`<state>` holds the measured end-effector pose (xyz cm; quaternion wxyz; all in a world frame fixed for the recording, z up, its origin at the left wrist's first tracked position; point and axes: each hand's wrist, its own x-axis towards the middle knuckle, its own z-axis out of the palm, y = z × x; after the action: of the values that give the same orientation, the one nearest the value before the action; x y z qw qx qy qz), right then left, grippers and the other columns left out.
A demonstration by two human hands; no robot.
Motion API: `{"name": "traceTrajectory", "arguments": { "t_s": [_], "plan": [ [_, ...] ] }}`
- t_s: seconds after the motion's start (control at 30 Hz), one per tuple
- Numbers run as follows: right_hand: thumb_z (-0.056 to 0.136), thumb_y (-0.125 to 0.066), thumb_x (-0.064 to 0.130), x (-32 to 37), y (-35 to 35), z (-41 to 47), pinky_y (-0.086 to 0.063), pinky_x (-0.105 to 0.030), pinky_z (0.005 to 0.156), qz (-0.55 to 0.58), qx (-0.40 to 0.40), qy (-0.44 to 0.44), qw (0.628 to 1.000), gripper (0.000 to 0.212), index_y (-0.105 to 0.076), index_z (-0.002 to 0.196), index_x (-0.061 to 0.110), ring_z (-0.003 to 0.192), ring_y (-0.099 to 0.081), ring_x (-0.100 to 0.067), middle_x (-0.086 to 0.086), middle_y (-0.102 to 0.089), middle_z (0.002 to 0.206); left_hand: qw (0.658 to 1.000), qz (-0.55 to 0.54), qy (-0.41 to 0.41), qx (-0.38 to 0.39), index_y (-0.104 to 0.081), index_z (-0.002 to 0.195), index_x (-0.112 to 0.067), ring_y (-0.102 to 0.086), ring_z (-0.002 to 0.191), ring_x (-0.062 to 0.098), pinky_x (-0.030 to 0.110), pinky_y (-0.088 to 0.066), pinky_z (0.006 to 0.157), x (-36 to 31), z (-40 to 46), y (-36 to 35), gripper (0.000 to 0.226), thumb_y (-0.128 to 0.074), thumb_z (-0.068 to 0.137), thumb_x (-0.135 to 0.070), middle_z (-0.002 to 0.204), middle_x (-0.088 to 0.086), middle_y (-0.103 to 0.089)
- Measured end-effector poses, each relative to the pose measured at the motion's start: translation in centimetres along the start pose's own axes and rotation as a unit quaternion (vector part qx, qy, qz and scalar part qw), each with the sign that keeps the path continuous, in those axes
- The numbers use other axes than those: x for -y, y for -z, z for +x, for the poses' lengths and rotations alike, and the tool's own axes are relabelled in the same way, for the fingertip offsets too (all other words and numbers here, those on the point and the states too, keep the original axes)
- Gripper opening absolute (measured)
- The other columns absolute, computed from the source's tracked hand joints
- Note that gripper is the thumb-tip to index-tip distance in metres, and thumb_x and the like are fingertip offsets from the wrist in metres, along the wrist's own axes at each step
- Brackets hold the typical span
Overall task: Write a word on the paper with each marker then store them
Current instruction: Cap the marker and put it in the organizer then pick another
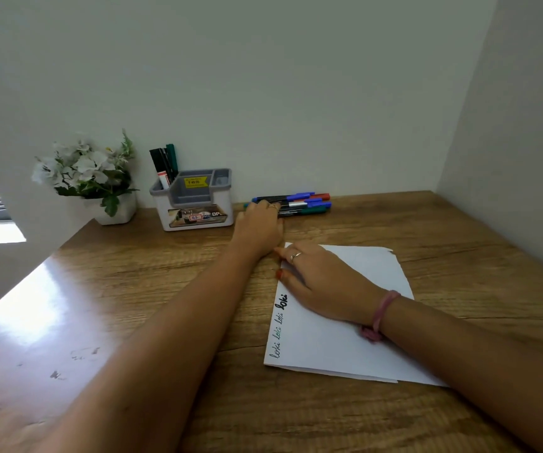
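Blue, red and green markers [296, 203] lie mid-frame by the wall; my left hand [260, 220] touches them, grip unclear, so I'd pinch one barrel cleanly while my flat right hand [316, 276] steadies the paper [345, 338].

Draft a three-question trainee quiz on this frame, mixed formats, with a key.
1. True or false: the left hand reaches into the pile of loose markers by the wall.
2. How many words are already written on the paper? A) two B) four C) six
3. Fill in: the right hand rests flat on the ____.

Key: 1 true. 2 B; four words run along the paper's left edge. 3 paper. For reference, the organizer already holds markers in its left compartment.
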<state>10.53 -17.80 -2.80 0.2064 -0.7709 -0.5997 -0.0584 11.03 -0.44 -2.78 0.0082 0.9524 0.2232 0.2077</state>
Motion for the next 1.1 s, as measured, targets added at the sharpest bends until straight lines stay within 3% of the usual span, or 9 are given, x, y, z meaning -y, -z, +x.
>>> {"name": "traceTrajectory", "arguments": {
  "t_s": [0.3, 0.5, 0.63, 0.73, 0.8, 0.87, 0.97, 1.03, 1.1],
  "plan": [
    [0.096, -0.045, 0.028, -0.4, 0.1, 0.2, -0.031, -0.02, 0.088, -0.003, -0.01, 0.009, 1.0, 0.043, -0.044, 0.136, 0.011, 0.112, -0.047, -0.019, -0.006, -0.054, 0.121, 0.999, -0.037, -0.005, -0.005, -0.058, 0.123, -0.014, -0.046, 0.111, 0.025, 0.041, -0.039, 0.096, 0.5, -0.4, 0.6, 0.034, -0.044, 0.095, -0.029, 0.119, 0.01, -0.045],
    [0.094, -0.05, 0.03, -0.8, 0.2, 0.1, -0.031, -0.018, 0.084, 0.02, -0.018, 0.013, 1.0, 0.043, -0.047, 0.132, 0.01, 0.108, -0.05, -0.018, -0.007, -0.056, 0.116, 1.0, -0.024, 0.008, 0.013, -0.053, 0.123, -0.016, -0.043, 0.118, 0.026, 0.043, -0.032, 0.099, 0.1, -1.1, 1.3, 0.031, -0.042, 0.097, -0.029, 0.126, 0.007, -0.051],
    [0.093, -0.053, 0.027, -0.9, 1.3, -0.1, -0.034, -0.019, 0.082, 0.054, -0.044, 0.004, 0.998, 0.043, -0.047, 0.134, 0.014, 0.104, -0.052, -0.015, -0.003, -0.056, 0.113, 0.996, -0.093, 0.001, -0.012, -0.055, 0.119, -0.015, -0.048, 0.113, 0.022, 0.037, -0.032, 0.099, -0.1, -1.8, 2.5, 0.026, -0.044, 0.097, -0.023, 0.121, 0.006, -0.051],
    [0.089, -0.057, 0.019, -1.5, 3.4, 0.3, -0.041, -0.02, 0.071, 0.061, -0.142, -0.033, 0.987, 0.039, -0.053, 0.128, 0.019, 0.078, -0.054, -0.008, 0.003, -0.056, 0.091, 0.979, -0.192, -0.027, -0.055, -0.059, 0.114, -0.013, -0.052, 0.103, 0.018, 0.026, -0.037, 0.09, -0.5, -2.7, 4.5, 0.022, -0.05, 0.095, -0.018, 0.112, 0.006, -0.053],
    [0.087, -0.059, 0.017, -2.1, 4.8, 0.3, -0.04, -0.013, 0.06, 0.07, -0.194, -0.066, 0.976, 0.031, -0.059, 0.118, 0.024, 0.06, -0.05, -0.004, 0.004, -0.058, 0.077, 0.973, -0.21, -0.075, -0.066, -0.061, 0.111, -0.012, -0.05, 0.092, 0.012, 0.012, -0.034, 0.08, -0.6, -3.5, 6.2, 0.021, -0.054, 0.093, -0.018, 0.106, 0.005, -0.053],
    [0.087, -0.062, 0.021, -2.8, 5.7, 0.2, -0.037, -0.009, 0.055, 0.076, -0.202, -0.091, 0.972, 0.021, -0.061, 0.106, 0.031, 0.054, -0.047, -0.005, 0.002, -0.06, 0.071, 0.969, -0.197, -0.136, -0.055, -0.063, 0.11, -0.011, -0.045, 0.085, 0.007, 0.004, -0.032, 0.073, -0.8, -4.5, 7.9, 0.021, -0.056, 0.091, -0.017, 0.101, 0.002, -0.052],
    [0.086, -0.064, 0.027, -2.9, 5.9, -0.4, -0.035, -0.012, 0.051, 0.072, -0.159, -0.094, 0.98, 0.029, -0.063, 0.115, 0.027, 0.047, -0.041, -0.006, 0.009, -0.043, 0.053, 0.96, -0.185, -0.204, -0.058, -0.065, 0.108, -0.01, -0.047, 0.081, 0.007, 0.001, -0.033, 0.072, -1.3, -6.0, 9.7, 0.021, -0.058, 0.089, -0.015, 0.097, -0.001, -0.052],
    [0.085, -0.066, 0.027, -2.4, 6.0, -0.8, -0.031, -0.015, 0.048, 0.077, -0.15, -0.077, 0.983, 0.007, -0.066, 0.087, 0.034, 0.044, -0.041, -0.006, 0.01, -0.036, 0.047, 0.951, -0.201, -0.227, -0.067, -0.063, 0.109, -0.009, -0.052, 0.083, 0.008, 0.003, -0.037, 0.074, -1.7, -6.7, 10.5, 0.022, -0.059, 0.089, -0.016, 0.098, 0.001, -0.056],
    [0.086, -0.066, 0.027, -2.3, 5.7, -0.7, -0.028, -0.017, 0.047, 0.065, -0.16, -0.067, 0.983, 0.029, -0.052, 0.061, 0.034, 0.047, -0.044, -0.002, 0.01, -0.035, 0.046, 0.933, -0.277, -0.22, -0.071, -0.057, 0.117, -0.011, -0.058, 0.085, 0.003, 0.005, -0.043, 0.077, -2.0, -7.5, 10.8, 0.031, -0.063, 0.087, -0.016, 0.1, 0.0, -0.061]
  ]
}}
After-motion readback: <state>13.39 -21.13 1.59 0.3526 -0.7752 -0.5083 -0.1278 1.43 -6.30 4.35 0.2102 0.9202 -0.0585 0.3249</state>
